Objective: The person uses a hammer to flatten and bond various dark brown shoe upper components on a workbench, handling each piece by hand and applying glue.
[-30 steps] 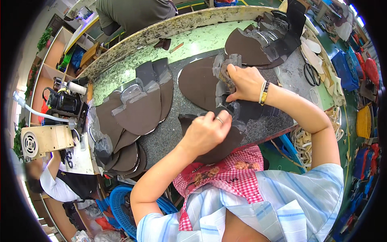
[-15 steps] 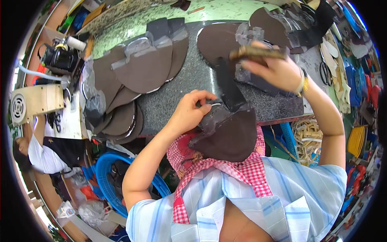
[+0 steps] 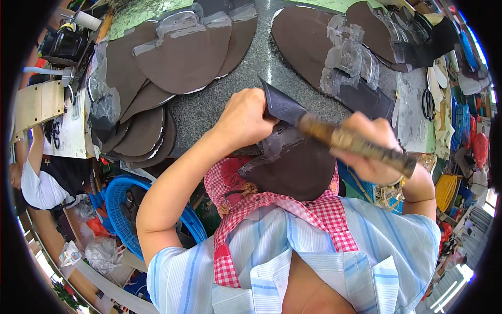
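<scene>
My left hand is closed in a fist at the table's front edge, with a black strip held at its fingers. My right hand grips a worn, mottled brown stick-like tool, slanted across the front; its kind is unclear. The tool's left end meets or overlaps the strip's right end. Below both hands, a dark brown rounded sheet piece with a grey, shiny coated edge rests over my lap and the table edge. My fist and the strip hide part of that edge.
Overlapping brown pieces with grey edges lie at the left and right of the stone tabletop. Black scissors lie far right. A blue basket stands lower left. Another person works at a machine on the left.
My right hand has come down and nearer with the tool, toward the strip. My left hand has closed on the strip, whose free end has swung round beside the fist. The view has shifted.
</scene>
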Motion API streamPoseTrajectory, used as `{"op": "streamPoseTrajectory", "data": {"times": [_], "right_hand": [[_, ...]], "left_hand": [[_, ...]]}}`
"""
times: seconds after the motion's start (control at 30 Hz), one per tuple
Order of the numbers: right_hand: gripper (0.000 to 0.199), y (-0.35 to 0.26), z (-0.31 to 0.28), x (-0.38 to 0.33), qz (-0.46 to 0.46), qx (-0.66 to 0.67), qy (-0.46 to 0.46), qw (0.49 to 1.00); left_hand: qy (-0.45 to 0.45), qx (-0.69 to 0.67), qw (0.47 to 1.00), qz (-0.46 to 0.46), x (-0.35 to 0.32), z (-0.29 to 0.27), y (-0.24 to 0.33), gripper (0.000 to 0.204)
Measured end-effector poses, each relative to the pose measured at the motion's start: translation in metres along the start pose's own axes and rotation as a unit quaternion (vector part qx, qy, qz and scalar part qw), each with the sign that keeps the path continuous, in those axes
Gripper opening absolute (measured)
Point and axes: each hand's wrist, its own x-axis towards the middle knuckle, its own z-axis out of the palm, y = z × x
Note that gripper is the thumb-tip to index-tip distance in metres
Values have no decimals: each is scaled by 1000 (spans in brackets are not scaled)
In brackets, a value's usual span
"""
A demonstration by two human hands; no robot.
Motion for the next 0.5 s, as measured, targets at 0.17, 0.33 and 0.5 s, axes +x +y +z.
{"op": "streamPoseTrajectory", "data": {"times": [0.17, 0.33, 0.5], "right_hand": [[24, 11, 29, 13, -47, 8, -81, 996], [23, 21, 32, 27, -31, -35, -92, 995], [39, 0, 11, 17, 150, -25, -20, 988]], "left_hand": [[-54, 1, 998, -19, 9, -8, 8, 20], [-60, 18, 998, -1, 10, -7, 3, 18], [-65, -5, 998, -3, 1, -12, 13, 25]]}}
